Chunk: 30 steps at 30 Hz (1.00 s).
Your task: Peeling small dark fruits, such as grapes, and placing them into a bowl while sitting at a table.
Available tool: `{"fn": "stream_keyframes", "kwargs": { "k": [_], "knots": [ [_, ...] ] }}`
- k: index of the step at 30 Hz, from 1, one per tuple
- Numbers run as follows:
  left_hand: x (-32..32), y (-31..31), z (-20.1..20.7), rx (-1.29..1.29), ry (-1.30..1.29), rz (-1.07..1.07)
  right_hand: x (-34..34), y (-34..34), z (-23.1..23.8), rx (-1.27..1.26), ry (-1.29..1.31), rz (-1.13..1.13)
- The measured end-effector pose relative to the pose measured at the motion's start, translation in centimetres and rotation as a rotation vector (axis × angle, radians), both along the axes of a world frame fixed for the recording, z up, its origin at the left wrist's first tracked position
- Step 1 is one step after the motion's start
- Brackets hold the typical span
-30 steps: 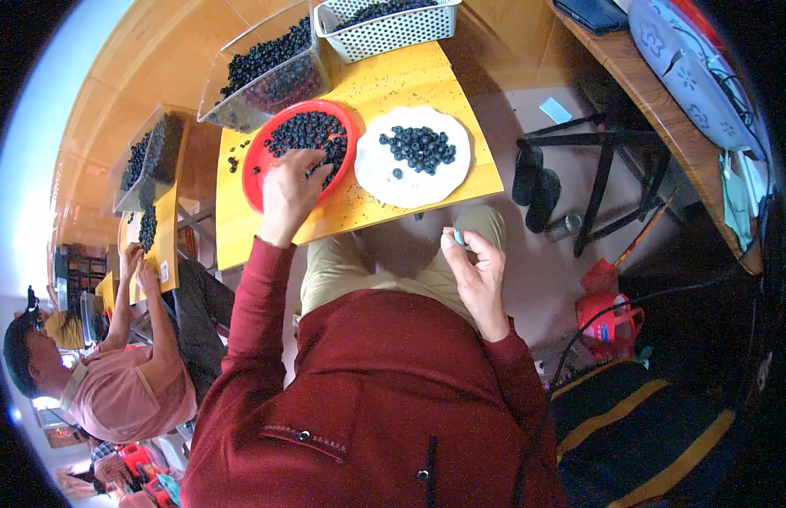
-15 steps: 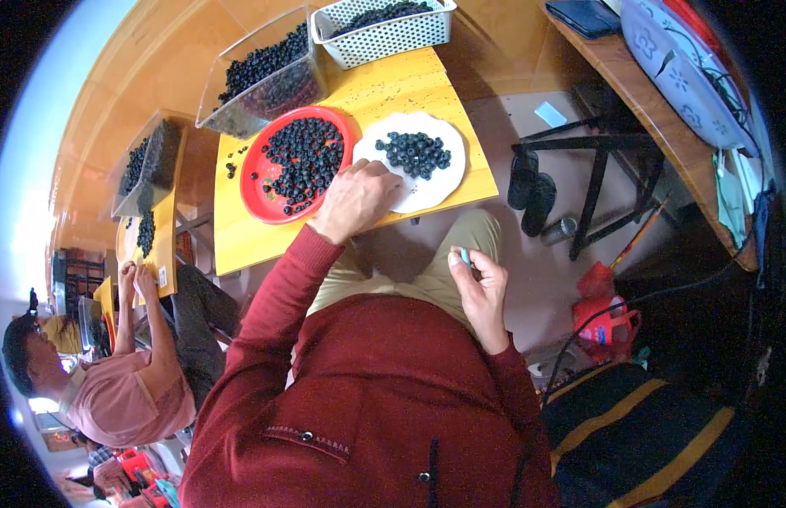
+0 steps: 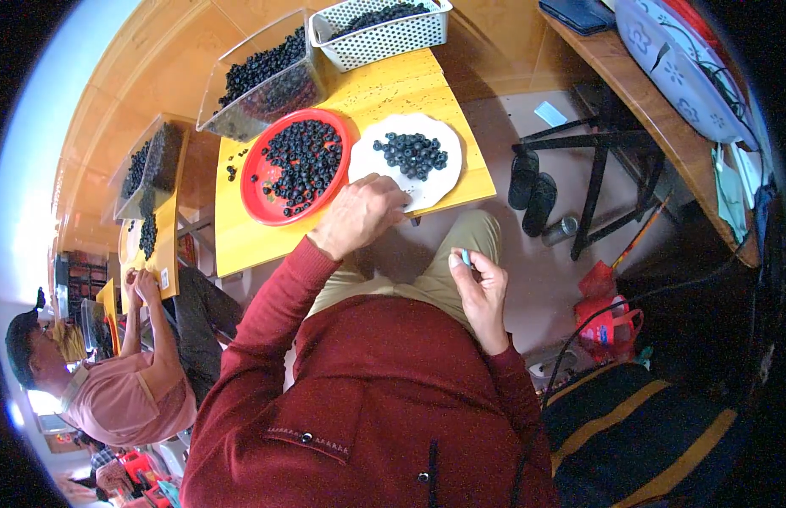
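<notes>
My left hand (image 3: 359, 216) is closed over the near left rim of a white scalloped plate (image 3: 448, 182), its fingertips pressed together; whatever they hold is too small to make out. On that plate lies a cluster of black beads (image 3: 417, 156). Beside it, to the left, stands a red round tray (image 3: 251, 201) with many more black beads (image 3: 304, 161) spread in it. Above my right thigh, away from the table, my right hand (image 3: 482, 296) pinches a small light-blue thing (image 3: 466, 256) between thumb and fingers; most of it is hidden.
The yellow table (image 3: 257, 241) also bears a clear bin (image 3: 232, 114) and a white perforated basket (image 3: 384, 51), both holding black beads. At left a person (image 3: 126, 389) handles something small at another table. A brown table (image 3: 630, 76) and black shoes (image 3: 533, 195) are at right.
My left hand has shifted slightly right and toward me, along the white plate's near rim. My right hand keeps its place and its pinch.
</notes>
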State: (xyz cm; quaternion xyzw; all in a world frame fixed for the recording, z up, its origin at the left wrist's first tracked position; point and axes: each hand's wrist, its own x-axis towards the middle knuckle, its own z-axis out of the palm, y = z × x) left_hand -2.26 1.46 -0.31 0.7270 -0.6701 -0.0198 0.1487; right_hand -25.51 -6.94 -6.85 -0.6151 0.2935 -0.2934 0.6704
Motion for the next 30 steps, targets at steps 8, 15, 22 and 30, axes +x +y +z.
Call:
{"fn": "stream_keyframes", "kwargs": {
  "k": [8,15,22,30],
  "knots": [
    [-1.2,1.2,-0.1,-0.132,0.293,0.042,0.0,0.1,0.3,-0.019,-0.004,0.001],
    [-3.2,2.3,-0.8,-0.351,0.904,0.176,1.2,0.2,2.0,-0.045,-0.029,0.042],
    [-3.3,3.9,-1.8,-0.389,1.567,0.317,3.2,0.9,3.9,-0.112,-0.009,0.088],
    [-3.0,5.2,-3.1,-0.463,2.079,0.285,6.0,1.6,6.4,-0.188,-0.089,0.190]
  ]
}}
